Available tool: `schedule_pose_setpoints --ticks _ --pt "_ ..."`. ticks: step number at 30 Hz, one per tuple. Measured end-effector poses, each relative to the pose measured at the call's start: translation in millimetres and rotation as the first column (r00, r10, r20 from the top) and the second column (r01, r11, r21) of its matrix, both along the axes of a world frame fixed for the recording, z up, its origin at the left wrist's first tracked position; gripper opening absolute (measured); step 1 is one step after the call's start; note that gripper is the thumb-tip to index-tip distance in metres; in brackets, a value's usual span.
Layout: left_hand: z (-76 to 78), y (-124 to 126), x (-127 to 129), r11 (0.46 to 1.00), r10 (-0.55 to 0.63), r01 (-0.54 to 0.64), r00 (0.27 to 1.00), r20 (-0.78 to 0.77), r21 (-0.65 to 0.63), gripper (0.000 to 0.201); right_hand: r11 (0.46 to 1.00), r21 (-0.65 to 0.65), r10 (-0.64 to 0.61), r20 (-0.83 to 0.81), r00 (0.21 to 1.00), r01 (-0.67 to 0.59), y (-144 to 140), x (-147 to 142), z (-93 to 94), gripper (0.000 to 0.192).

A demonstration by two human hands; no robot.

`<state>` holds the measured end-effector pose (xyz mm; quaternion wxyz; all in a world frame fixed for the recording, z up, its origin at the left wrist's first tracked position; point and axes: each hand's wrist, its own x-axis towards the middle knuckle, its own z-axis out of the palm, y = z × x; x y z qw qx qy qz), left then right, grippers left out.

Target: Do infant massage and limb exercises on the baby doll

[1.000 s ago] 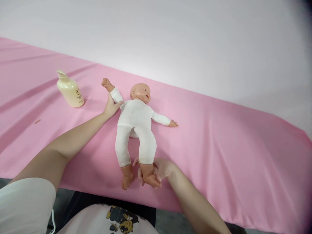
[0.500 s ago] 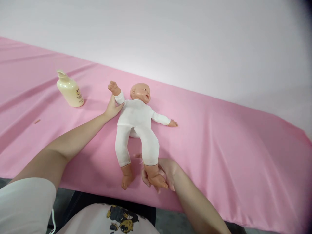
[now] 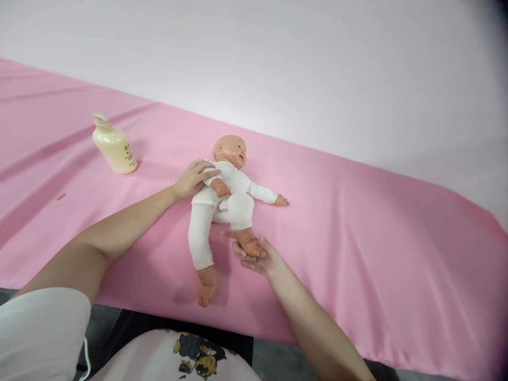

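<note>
Since half a second ago: doll's arm on the left side folded down across its chest, and one knee pushed up toward the belly; other leg unchanged, stretched flat.

Left to right. Cream bottle (image 3: 114, 145) stands upright on the pink cloth (image 3: 377, 222), well apart from the doll, untouched. Small brown speck on the cloth nearer the viewer, too small to identify.

Left hand (image 3: 193, 178) reaches in from the lower left; fingers lie over the doll's (image 3: 222, 193) upper arm and shoulder, pressing the folded arm against the white suit. Loose clasp, fingers curved, not a fist.

Doll lies on its back, head toward the far edge, face turned right. Its other arm sticks straight out on the cloth, free.

Right hand (image 3: 254, 257) sits just below the bent leg, palm up, fingers half-curled under the bare foot, cupping it from beneath. Foot rests in the palm; thumb position hard to make out.

Straight leg's foot lies near the table's near edge.
</note>
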<state>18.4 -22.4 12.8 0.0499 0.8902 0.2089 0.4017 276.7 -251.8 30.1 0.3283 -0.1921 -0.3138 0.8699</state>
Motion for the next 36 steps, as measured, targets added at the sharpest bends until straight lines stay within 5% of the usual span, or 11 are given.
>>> schedule_pose_setpoints --ticks 4,7,13,17,24,32,36 --pt "0.5 0 0 0.999 0.0 0.001 0.999 -0.033 0.033 0.04 0.984 -0.108 -0.129 0.098 0.987 0.139 1 -4 -0.7 0.057" --pt "0.8 -1 0 1.0 0.004 -0.003 0.999 -0.04 0.021 0.038 0.985 -0.111 -0.12 0.089 0.989 0.13 3 -1 -2.3 0.054" --pt "0.5 3 -1 0.997 0.01 -0.001 0.993 0.118 -0.072 0.039 0.998 -0.038 0.045 0.028 0.999 -0.044 -3 1 -1.4 0.055" --pt "-8.8 15 -3 0.968 0.127 -0.054 0.947 0.296 -0.243 0.049 0.988 0.019 0.15 0.012 0.989 -0.15 -5 -3 -6.4 0.055" --pt "-32.4 43 -9 0.869 0.304 -0.021 0.812 0.498 -0.495 0.064 0.884 0.0 0.467 -0.001 0.884 -0.467 -7 -4 -13.0 0.052" --pt "-42.8 53 -11 0.842 0.369 -0.033 0.764 0.53 -0.539 0.064 0.774 0.241 0.596 0.032 0.802 -0.585 -2 -2 -2.3 0.078" --pt "-38.1 45 -10 0.891 0.303 -0.055 0.811 0.5 -0.451 0.059 0.843 0.344 0.51 -0.268 0.817 -0.414 2 -3 -20.5 0.108"
